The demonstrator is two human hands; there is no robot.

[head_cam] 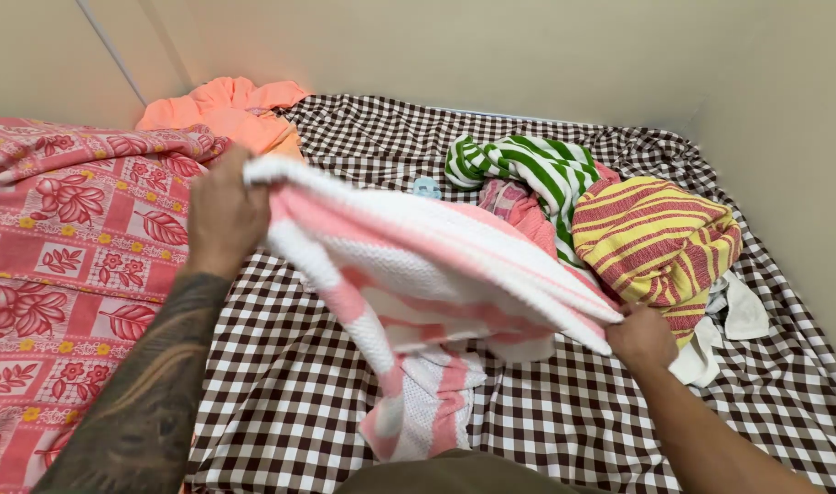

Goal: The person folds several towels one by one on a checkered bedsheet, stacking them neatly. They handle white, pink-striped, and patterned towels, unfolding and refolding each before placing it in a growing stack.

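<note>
A pink and white striped towel (418,265) is stretched in the air between my two hands above a brown and white checked sheet (564,421). My left hand (221,215) grips its upper left corner, raised near the pink floral blanket. My right hand (639,337) grips the lower right edge, close to the clothes pile. The towel's loose end hangs down in the middle and touches the sheet.
A pink floral blanket (61,265) covers the left side. An orange garment (230,110) lies at the back left corner. A pile at the right holds a green and white striped cloth (528,169), a yellow and red striped cloth (660,238) and white fabric (729,320). Walls close in behind and at right.
</note>
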